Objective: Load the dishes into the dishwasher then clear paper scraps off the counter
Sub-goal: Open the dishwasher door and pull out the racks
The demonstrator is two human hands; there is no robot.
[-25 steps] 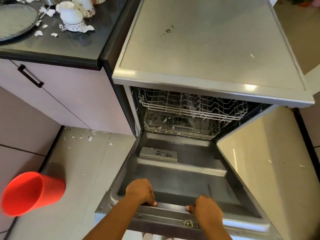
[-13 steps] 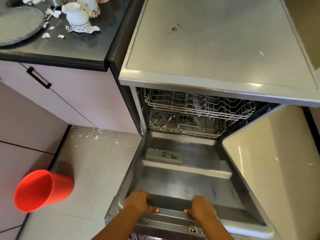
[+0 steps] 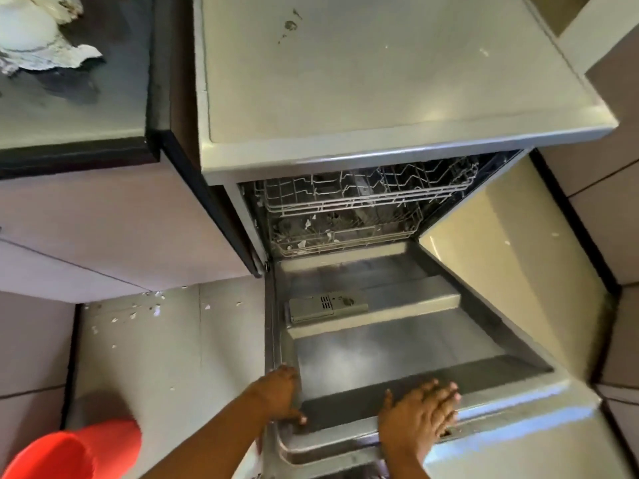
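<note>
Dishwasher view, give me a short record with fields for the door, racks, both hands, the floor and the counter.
door: dishwasher door swung down, open
upper rack: upper rack pushed in, no dishes visible
lower rack: lower rack pushed in, white paper bits among its wires
left hand: left hand on the door's near left corner, grip unclear
right hand: right hand fingers spread flat on the door's near edge
floor: red plastic cup at lower left, paper scraps by the cabinet base
counter: torn paper under a white ceramic piece
</note>
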